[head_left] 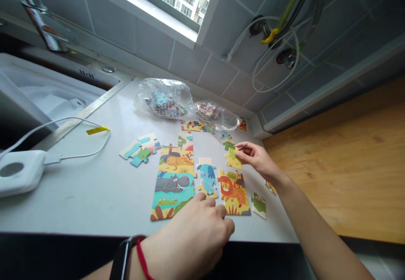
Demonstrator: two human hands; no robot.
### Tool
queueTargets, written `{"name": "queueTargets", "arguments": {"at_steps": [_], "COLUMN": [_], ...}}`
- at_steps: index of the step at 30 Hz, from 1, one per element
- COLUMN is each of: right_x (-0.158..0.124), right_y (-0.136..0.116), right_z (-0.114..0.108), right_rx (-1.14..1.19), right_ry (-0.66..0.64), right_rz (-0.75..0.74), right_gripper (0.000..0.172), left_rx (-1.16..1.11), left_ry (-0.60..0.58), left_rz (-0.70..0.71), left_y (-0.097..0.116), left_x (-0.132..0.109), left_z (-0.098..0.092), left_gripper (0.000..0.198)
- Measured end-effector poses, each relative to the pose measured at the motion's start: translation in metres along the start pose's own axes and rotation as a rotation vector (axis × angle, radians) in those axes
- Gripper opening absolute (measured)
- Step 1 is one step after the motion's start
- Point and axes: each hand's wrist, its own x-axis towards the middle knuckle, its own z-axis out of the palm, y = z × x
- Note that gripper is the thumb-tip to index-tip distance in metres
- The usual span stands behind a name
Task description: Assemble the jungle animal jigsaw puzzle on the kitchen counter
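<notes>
My right hand [255, 157] pinches a yellow puzzle piece [234, 159] between thumb and fingers, just above a joined lion section [234, 193]. A green puzzle piece [229, 145] lies right behind it. Fingers curled and tips hidden, my left hand [204, 225] rests by the counter's front edge, beside the blue elephant section [207, 178]. To its left, a larger joined section [174, 183] shows a cheetah, a hippo and a crocodile. At the right lies a loose green and cream piece [259, 205]. Several more pieces [141, 149] sit together at the left.
Two clear plastic bags [164, 98] [217, 113] of puzzle pieces stand at the back, over other pieces. A white charger [22, 172] with a cable lies at the left, near the sink [95, 107]. Cables [278, 31] hang on the tiled wall; a wooden surface [341, 157] is at right.
</notes>
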Motion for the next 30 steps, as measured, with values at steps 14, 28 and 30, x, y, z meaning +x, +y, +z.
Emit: {"name": "queueTargets", "arguments": {"at_steps": [14, 28, 30], "right_x": [-0.055, -0.067, -0.065], "right_y": [-0.014, -0.006, -0.007], "right_z": [0.103, 0.099, 0.100], "right_rx": [-0.040, -0.295, -0.313], "right_ry": [-0.408, -0.273, -0.277], "right_rz": [0.027, -0.027, -0.039], "right_gripper": [0.034, 0.026, 0.025], "left_rx": [-0.063, 0.003, -0.011], "left_ry": [-0.039, -0.208, -0.249], "left_rz": [0.172, -0.012, -0.066], "left_y": [0.035, 0.039, 0.038], "left_x": [0.001, -0.003, -0.006], "left_z": [0.026, 0.016, 0.014], "left_gripper": [0.026, 0.030, 0.031]}}
